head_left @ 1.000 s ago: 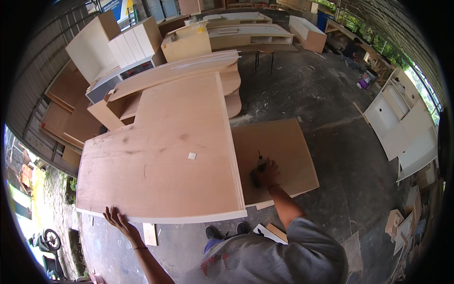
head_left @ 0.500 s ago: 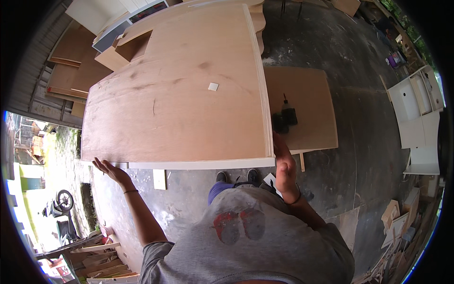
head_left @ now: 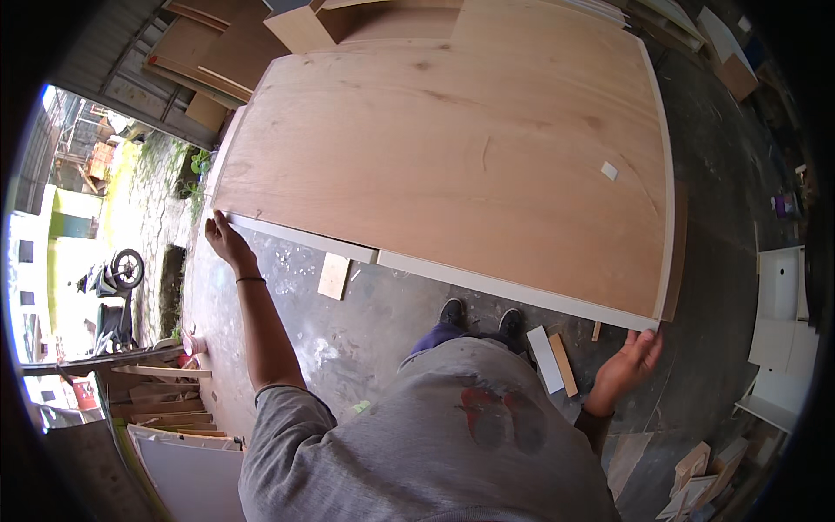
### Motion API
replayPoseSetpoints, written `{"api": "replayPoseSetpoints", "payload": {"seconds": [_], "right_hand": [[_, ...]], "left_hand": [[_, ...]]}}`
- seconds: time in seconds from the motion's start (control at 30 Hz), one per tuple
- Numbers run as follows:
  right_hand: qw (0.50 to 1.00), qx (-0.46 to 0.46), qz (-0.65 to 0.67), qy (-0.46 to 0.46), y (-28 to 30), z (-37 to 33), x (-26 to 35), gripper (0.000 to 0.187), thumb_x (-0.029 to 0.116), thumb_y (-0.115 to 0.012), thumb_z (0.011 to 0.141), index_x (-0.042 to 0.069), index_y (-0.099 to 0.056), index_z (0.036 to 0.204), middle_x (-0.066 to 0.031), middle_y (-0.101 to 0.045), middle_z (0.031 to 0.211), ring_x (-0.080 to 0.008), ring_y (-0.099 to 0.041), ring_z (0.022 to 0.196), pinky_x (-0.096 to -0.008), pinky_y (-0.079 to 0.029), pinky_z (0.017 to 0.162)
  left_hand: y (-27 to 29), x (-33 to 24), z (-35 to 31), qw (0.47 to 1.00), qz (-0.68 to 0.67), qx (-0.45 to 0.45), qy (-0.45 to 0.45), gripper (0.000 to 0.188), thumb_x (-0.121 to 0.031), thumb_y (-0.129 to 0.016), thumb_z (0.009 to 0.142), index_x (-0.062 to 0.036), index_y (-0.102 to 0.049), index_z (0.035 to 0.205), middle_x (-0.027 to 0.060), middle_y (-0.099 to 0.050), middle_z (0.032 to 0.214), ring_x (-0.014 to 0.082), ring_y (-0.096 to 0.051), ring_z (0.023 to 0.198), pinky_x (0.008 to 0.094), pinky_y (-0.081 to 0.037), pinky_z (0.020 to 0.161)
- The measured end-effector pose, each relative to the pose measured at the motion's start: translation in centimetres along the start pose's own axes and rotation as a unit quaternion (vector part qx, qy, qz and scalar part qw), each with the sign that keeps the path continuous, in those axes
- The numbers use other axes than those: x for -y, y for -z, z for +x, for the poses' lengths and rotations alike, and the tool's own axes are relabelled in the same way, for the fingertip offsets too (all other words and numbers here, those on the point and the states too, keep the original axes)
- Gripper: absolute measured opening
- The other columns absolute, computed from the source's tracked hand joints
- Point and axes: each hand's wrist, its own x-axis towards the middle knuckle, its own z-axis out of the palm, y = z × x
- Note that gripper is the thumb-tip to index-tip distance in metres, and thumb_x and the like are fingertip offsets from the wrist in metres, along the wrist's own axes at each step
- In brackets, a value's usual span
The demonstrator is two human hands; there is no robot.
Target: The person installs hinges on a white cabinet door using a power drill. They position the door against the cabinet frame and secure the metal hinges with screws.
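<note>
A large plywood panel lies flat in front of me, with pale edging at its right and white strips along its near edge. A gap parts the strips. My left hand is at the near left corner, its fingers bent in against the edge. Beside the near right corner, my right hand has its fingers stretched up, with the tips at the corner. A small white square piece sits on the panel toward the right.
An open wooden box stands beyond the panel. White and brown strips lie on the floor near my shoes, and a pale board lies to their left. White cabinets stand at right; wood scraps pile up lower right.
The view has turned, and the panel now slants down toward the right. My right hand has come off the panel's right side to its near corner. My left hand remains at the left corner.
</note>
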Motion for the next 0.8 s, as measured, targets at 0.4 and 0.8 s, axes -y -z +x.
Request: {"api": "replayPoseSetpoints", "payload": {"seconds": [0.4,0.8], "right_hand": [[0.995,-0.076,-0.057,0.039,-2.4,0.6,0.5,0.047,0.031,-0.048,0.094,-0.011,-0.046,0.115,-0.0212,-0.052,0.116,-0.0276,-0.05,0.112,-0.0393,-0.039,0.098],[0.997,-0.071,0.002,0.024,-1.0,2.7,-0.9,0.041,0.029,-0.047,0.092,-0.006,-0.046,0.115,-0.0164,-0.05,0.121,-0.0245,-0.046,0.115,-0.0396,-0.035,0.097]], "left_hand": [[-0.4,1.1,1.1,0.992,-0.118,0.034,-0.016,0.018,-0.015,-0.059,0.088,0.0001,-0.054,0.095,0.0012,-0.057,0.082,0.0074,-0.051,0.075,0.0224,-0.04,0.069],[-0.3,1.7,1.3,0.987,-0.144,0.071,0.005,0.024,-0.016,-0.057,0.088,0.0008,-0.051,0.104,0.0046,-0.058,0.09,0.0099,-0.053,0.081,0.0245,-0.042,0.074]]}}
